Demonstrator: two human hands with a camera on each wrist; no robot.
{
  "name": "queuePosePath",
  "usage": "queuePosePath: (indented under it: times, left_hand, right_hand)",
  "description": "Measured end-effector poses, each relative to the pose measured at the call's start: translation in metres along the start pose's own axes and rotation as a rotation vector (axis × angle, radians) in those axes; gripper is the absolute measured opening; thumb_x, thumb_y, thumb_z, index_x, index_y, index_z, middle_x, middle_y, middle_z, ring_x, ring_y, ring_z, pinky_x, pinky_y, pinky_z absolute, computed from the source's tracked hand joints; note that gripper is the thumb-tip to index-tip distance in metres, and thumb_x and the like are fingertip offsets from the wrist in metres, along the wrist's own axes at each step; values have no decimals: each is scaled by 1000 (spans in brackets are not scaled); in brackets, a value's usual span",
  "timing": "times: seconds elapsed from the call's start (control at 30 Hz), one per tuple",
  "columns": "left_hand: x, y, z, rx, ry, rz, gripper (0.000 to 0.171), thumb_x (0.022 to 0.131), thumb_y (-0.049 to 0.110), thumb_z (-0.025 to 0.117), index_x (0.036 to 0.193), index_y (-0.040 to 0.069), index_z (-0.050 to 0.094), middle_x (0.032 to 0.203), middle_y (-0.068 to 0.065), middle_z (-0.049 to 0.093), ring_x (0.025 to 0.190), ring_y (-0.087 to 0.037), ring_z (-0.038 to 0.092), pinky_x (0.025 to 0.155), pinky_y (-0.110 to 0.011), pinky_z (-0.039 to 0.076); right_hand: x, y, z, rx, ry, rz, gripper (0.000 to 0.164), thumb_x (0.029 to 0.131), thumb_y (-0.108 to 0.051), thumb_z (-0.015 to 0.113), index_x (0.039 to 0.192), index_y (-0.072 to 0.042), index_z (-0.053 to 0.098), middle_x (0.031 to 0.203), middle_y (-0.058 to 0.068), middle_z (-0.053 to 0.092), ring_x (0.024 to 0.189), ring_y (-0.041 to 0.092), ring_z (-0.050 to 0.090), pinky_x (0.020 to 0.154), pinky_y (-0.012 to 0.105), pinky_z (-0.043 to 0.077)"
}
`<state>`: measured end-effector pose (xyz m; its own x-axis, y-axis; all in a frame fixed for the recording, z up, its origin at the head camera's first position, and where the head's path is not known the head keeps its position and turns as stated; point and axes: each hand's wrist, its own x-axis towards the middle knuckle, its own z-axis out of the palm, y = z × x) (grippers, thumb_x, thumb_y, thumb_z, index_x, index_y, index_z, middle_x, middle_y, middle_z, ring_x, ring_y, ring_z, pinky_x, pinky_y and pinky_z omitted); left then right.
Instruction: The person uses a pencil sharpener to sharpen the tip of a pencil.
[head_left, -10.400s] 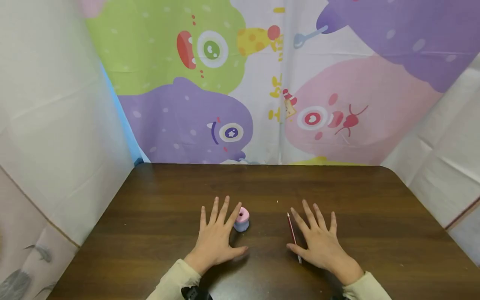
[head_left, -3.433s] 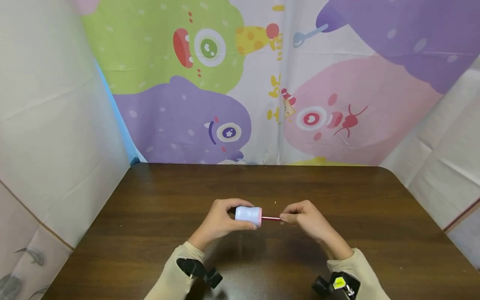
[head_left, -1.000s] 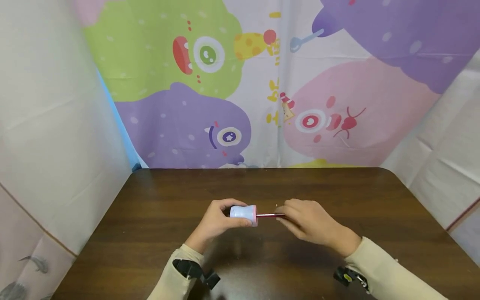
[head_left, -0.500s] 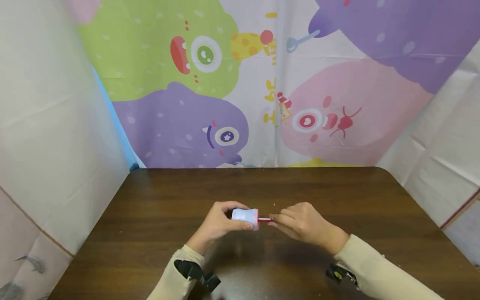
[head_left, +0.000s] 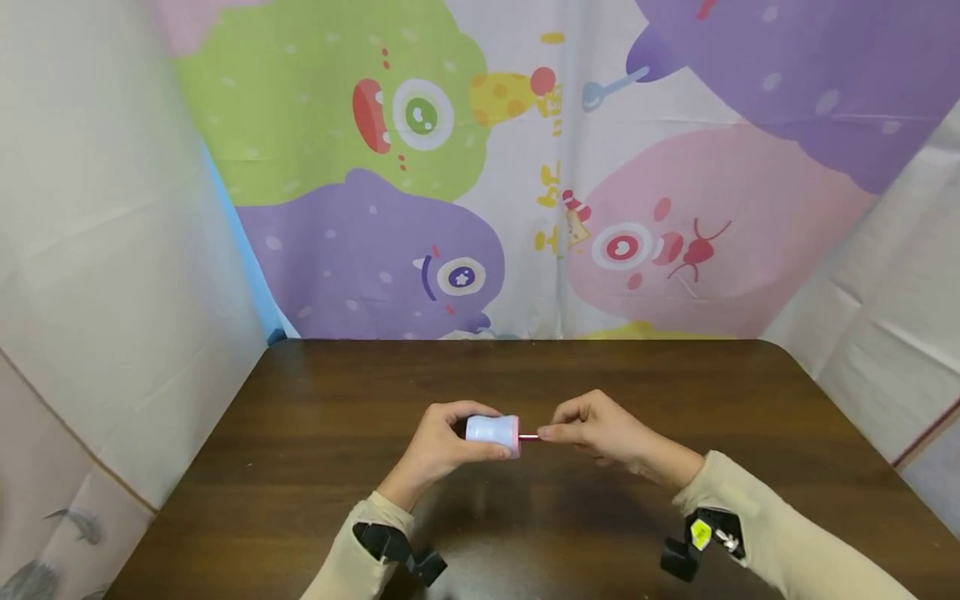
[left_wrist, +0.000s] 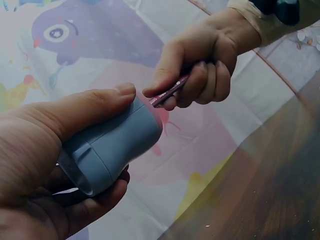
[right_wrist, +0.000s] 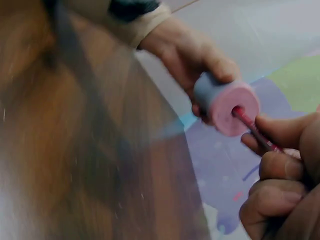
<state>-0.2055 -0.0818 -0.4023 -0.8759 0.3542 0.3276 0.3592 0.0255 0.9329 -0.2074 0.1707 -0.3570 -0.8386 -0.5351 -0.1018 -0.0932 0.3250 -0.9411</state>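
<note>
My left hand [head_left: 433, 446] grips a pencil sharpener [head_left: 491, 430], light blue with a pink end, on its side above the table. In the left wrist view the thumb lies along the top of the sharpener [left_wrist: 117, 142] and the fingers curl beneath. A dark red pencil [head_left: 529, 437] sticks into the hole in the pink face, its tip hidden inside. My right hand [head_left: 611, 429] pinches the pencil between thumb and forefinger close to the sharpener. The right wrist view shows the pencil [right_wrist: 252, 129] entering the hole, the other fingers of that hand curled.
The dark wooden table [head_left: 360, 375] spreads beneath both hands, with tiny pale specks on it. Behind its far edge hangs a curtain [head_left: 525, 275] with cartoon monsters. Pale cloth hangs at the left and right. Black wrist cameras [head_left: 401, 550] are strapped to both sleeves.
Both hands have lifted the sharpener and pencil, which lay apart on the table. In the last second my right hand has turned at the wrist and closed in on the sharpener; the left stays nearly still.
</note>
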Motion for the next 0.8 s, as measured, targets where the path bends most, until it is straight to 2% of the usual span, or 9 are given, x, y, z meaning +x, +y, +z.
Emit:
queuePosePath:
  times: [0.13, 0.23, 0.33, 0.43, 0.5, 0.57, 0.67, 0.73, 0.8]
  left_hand:
    - [0, 0, 1, 38, 0, 6, 37, 67, -1, 89, 101, -5, 74, 87, -11, 71, 70, -16, 60, 57, -24, 54]
    - [-1, -1, 2, 61, -10, -4, 39, 66, 1, 90, 101, -3, 74, 86, -9, 71, 69, -15, 60, 57, -24, 54]
    - [-2, -2, 3, 64, -19, -22, 40, 65, 1, 91, 102, -2, 75, 85, -8, 71, 69, -14, 60, 57, -24, 54]
    - [-1, -5, 4, 35, -18, -47, 38, 67, 2, 90, 102, -2, 75, 85, -7, 70, 70, -14, 60, 58, -24, 54]
    - [0, -6, 5, 7, -17, -64, 37, 69, 3, 88, 103, -4, 74, 85, -7, 70, 71, -15, 60, 59, -24, 54]
    - [0, -7, 5, -19, -18, -76, 37, 70, 2, 87, 103, -6, 73, 85, -7, 69, 72, -16, 60, 59, -24, 54]
    - [0, -7, 5, -36, -14, -82, 37, 70, 1, 87, 103, -7, 72, 85, -7, 69, 73, -17, 59, 59, -23, 54]
    - [0, -6, 5, -46, 0, -93, 37, 70, 0, 87, 103, -8, 72, 85, -7, 69, 73, -18, 59, 59, -23, 54]
    - [-1, -5, 5, -59, 18, -103, 37, 70, 0, 87, 103, -9, 72, 85, -6, 69, 73, -18, 59, 59, -23, 54]
  right_hand:
    - [2, 3, -4, 257, -128, 200, 21, 96, -17, 64, 79, -4, 63, 50, -8, 28, 39, 2, 20, 36, 16, 16]
    - [4, 6, -5, 380, -216, 322, 21, 100, -17, 56, 83, -7, 64, 50, -10, 28, 39, -1, 20, 37, 14, 15]
    - [3, 9, -5, 398, -241, 373, 23, 101, -19, 53, 85, -8, 65, 49, -10, 28, 40, 0, 19, 38, 15, 15]
    - [0, 9, -5, 300, -191, 312, 25, 101, -23, 57, 87, -4, 65, 50, -8, 28, 41, 3, 20, 39, 18, 17]
    - [-4, 8, -6, 160, -135, 184, 27, 100, -25, 59, 93, 1, 66, 51, -6, 34, 42, 6, 25, 38, 19, 22]
    - [-8, 6, -7, -75, -63, -13, 26, 99, -27, 62, 100, -1, 67, 56, -7, 45, 44, 7, 36, 39, 21, 31]
    - [-12, 7, -10, -544, 51, -441, 22, 95, -25, 69, 108, -7, 69, 69, -9, 56, 55, 4, 48, 46, 19, 43]
    - [-14, 10, -12, -831, 147, -698, 21, 94, -26, 70, 109, -12, 68, 78, -12, 59, 62, 1, 51, 51, 18, 47]
    - [-13, 14, -12, -1014, 210, -924, 19, 97, -26, 65, 108, -10, 67, 79, -9, 57, 61, 1, 50, 50, 19, 47]
